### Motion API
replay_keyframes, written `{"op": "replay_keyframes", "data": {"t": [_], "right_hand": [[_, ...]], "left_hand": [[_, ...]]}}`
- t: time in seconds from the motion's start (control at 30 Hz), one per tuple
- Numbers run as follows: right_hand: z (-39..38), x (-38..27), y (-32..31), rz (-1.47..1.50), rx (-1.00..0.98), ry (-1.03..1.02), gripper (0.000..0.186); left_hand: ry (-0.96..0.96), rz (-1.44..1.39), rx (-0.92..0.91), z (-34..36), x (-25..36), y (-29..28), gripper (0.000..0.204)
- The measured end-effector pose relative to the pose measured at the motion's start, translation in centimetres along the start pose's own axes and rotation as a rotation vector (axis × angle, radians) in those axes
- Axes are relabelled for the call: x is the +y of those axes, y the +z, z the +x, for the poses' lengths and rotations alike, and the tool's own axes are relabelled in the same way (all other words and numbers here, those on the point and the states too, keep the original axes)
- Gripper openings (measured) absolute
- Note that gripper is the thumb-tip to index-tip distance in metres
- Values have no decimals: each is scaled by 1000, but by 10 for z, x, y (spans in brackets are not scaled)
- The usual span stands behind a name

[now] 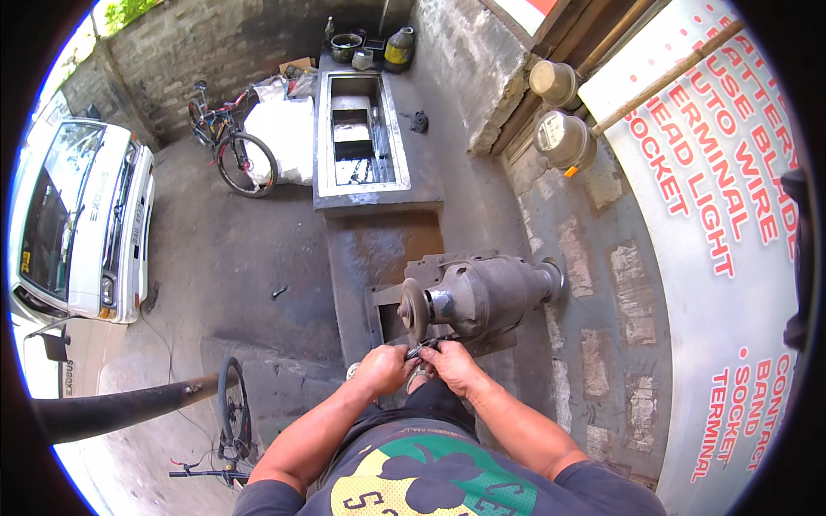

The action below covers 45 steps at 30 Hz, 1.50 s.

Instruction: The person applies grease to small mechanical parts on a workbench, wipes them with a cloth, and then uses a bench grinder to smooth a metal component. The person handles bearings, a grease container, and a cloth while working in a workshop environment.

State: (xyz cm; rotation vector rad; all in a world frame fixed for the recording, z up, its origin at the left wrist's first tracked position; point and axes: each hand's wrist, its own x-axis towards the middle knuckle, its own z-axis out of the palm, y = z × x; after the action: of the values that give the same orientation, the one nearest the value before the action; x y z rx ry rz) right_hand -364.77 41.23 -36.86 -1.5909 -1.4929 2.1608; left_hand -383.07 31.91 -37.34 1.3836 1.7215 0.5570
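In front of my body stands a grey bench grinder (490, 297) with a round wheel (415, 308) on its left end. My left hand (385, 370) and my right hand (453, 366) meet just below that wheel. Between them they hold a small dark metal piece (420, 350), the fingers of both hands closed round its ends. Its exact kind is too small to make out. The piece is close under the wheel's lower edge; whether they touch I cannot tell.
Beyond the grinder is a metal sink (403, 176) set in a concrete counter, with a pot (346, 45) and a yellow-black jug (399, 49) behind. Bicycles (245, 163) and a white truck (90, 206) stand left. Electric meters (564, 140) and a lettered signboard (688, 258) line the right.
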Motion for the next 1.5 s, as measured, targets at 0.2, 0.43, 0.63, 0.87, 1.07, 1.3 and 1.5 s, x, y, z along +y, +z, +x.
{"op": "replay_keyframes", "data": {"t": [0.2, 0.43, 0.63, 0.87, 1.07, 1.3, 1.5], "right_hand": [[-20, -3, -10, -22, -106, -185, 20], [-13, -2, -9, -113, -28, -115, 20], [-4, 4, 1, -51, 14, -67, 27], [-4, -13, -6, -133, -10, -30, 27], [-40, -22, -19, -211, -136, -386, 36], [-59, -23, -20, -140, -196, -417, 46], [-28, 1, 1, 14, 18, -187, 20]], "left_hand": [[48, -6, 107, -19, 9, 6, 37], [5, 96, 107, -4, 8, 10, 36], [9, 69, 61, -3, 2, 5, 40], [-47, 68, 77, -4, 10, 11, 39], [135, -45, 199, -21, 19, 11, 28], [238, 40, 257, -31, 20, 10, 25], [51, 164, 138, -12, 16, 5, 29]]}}
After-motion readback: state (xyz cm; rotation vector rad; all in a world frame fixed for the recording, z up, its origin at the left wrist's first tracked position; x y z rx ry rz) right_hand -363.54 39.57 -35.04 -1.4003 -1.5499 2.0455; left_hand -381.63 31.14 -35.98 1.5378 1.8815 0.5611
